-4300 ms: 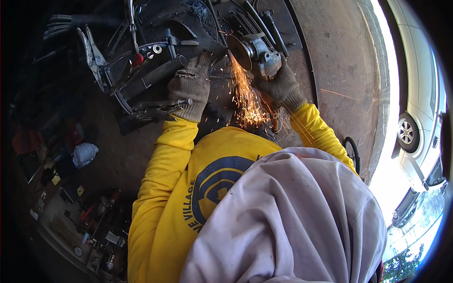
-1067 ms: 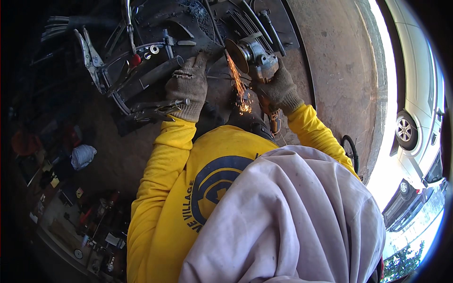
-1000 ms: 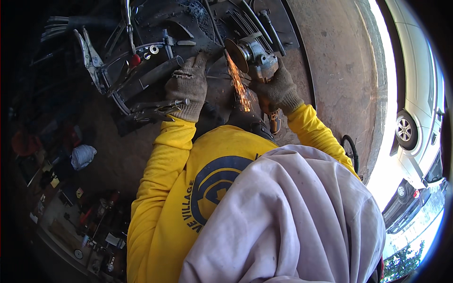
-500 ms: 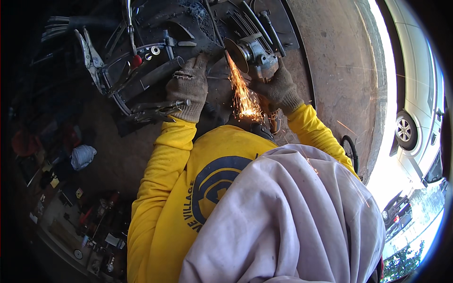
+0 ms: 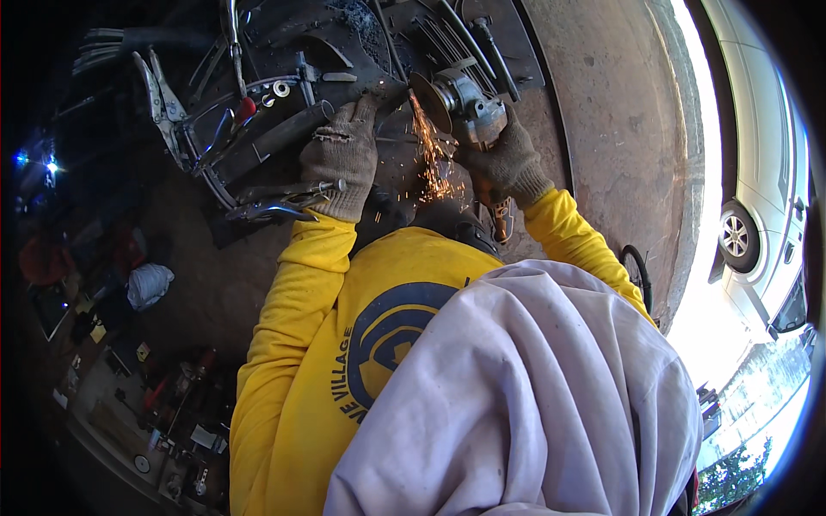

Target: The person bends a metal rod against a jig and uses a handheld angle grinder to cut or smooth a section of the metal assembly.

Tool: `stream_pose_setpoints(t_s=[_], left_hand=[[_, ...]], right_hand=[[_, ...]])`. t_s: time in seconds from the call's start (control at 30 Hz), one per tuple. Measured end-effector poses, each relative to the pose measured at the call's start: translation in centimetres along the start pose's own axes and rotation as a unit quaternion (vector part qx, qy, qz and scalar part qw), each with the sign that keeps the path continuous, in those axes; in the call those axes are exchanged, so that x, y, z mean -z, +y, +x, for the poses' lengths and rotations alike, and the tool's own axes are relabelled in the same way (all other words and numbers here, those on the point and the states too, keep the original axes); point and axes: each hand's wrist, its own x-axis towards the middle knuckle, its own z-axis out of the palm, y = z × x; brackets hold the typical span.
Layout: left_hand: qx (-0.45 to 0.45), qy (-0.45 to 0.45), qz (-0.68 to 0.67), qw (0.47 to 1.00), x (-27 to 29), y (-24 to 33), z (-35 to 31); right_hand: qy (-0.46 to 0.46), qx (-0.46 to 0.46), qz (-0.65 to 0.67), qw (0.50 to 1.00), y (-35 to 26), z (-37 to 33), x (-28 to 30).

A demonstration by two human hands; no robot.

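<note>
My right hand (image 5: 508,162), in a brown knit glove, is wrapped round the body of an angle grinder (image 5: 471,105). The grinder's disc (image 5: 429,101) touches the end of a dark metal piece (image 5: 392,101), and a thin stream of orange sparks (image 5: 430,150) falls toward my lap. On the other end of this piece is my left hand (image 5: 342,159), gloved too, with a torn patch over its knuckles. Its fingers close on the metal, though their tips are partly hidden. Just left of that hand lie a dark pipe (image 5: 288,135) and locking pliers (image 5: 275,209).
More locking pliers (image 5: 159,99) clamp a curved metal frame on the dark workbench (image 5: 538,64). Metal rods (image 5: 482,56) lie behind the grinder. At the far left shines a bright bluish-white light (image 5: 52,167). A pale vehicle (image 5: 766,163) stands outside at right.
The spark stream has thinned and shortened. The bluish-white light has appeared at the far left, tinting the pliers blue. A dark car at lower right has mostly left view. My hands have barely moved.
</note>
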Motion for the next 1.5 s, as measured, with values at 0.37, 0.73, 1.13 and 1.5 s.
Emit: stream_pose_setpoints(t_s=[0.37, 0.73, 1.13, 1.5], left_hand=[[0.013, -0.028, 0.006, 1.0, -0.4, -0.2, -0.2], [-0.001, 0.026, -0.043, 0.999, 0.3, 0.0, 0.0], [0.076, -0.034, -0.264, 0.961, 1.0, 2.3, 0.5], [0.359, -0.191, -0.603, 0.686, 2.4, 3.4, 0.7]], right_hand=[[-0.024, 0.027, -0.031, 0.999, -0.9, 0.8, 1.2], [-0.003, 0.013, 0.03, 0.999, 0.7, -0.4, 1.5], [0.048, 0.023, 0.001, 0.999, -0.5, -2.2, 2.5], [0.056, -0.039, -0.047, 0.997, -1.8, -3.0, 2.0]])
